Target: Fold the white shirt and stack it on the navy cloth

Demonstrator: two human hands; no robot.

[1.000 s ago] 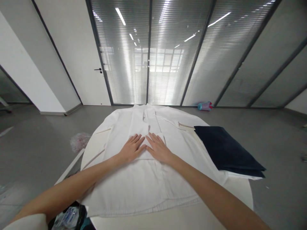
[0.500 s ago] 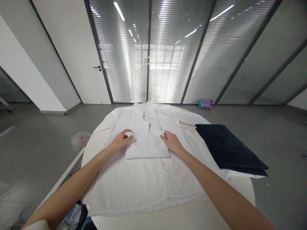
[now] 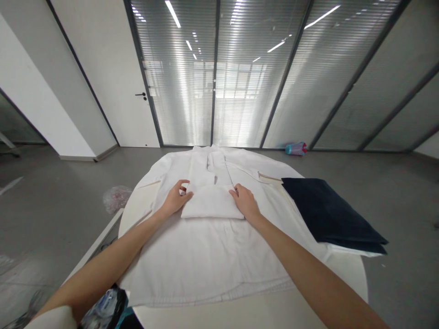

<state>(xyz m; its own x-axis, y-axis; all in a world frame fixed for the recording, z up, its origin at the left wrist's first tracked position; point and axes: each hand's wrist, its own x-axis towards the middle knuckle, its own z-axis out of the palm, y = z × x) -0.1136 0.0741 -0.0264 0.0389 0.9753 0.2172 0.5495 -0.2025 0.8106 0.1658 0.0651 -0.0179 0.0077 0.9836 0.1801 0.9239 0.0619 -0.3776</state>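
A small folded white cloth (image 3: pixel 211 202) lies on top of a large white garment (image 3: pixel 202 256) spread flat over a round white table (image 3: pixel 346 269). My left hand (image 3: pixel 176 197) pinches the folded cloth's left edge, fingers curled round it. My right hand (image 3: pixel 245 201) grips its right edge, fingers closed on the cloth. Both forearms reach in from the near edge across the garment.
A folded dark navy cloth (image 3: pixel 329 212) lies on the table's right side, over a white layer. On the grey floor are a crumpled plastic bag (image 3: pixel 115 197) to the left and a blue and red bottle (image 3: pixel 295 148) by the glass wall. A dark bag (image 3: pixel 103 306) sits near my left elbow.
My hands moved apart from lying flat together at the middle to the folded cloth's two side edges and closed on them. The cloth's near edge now sits farther from me.
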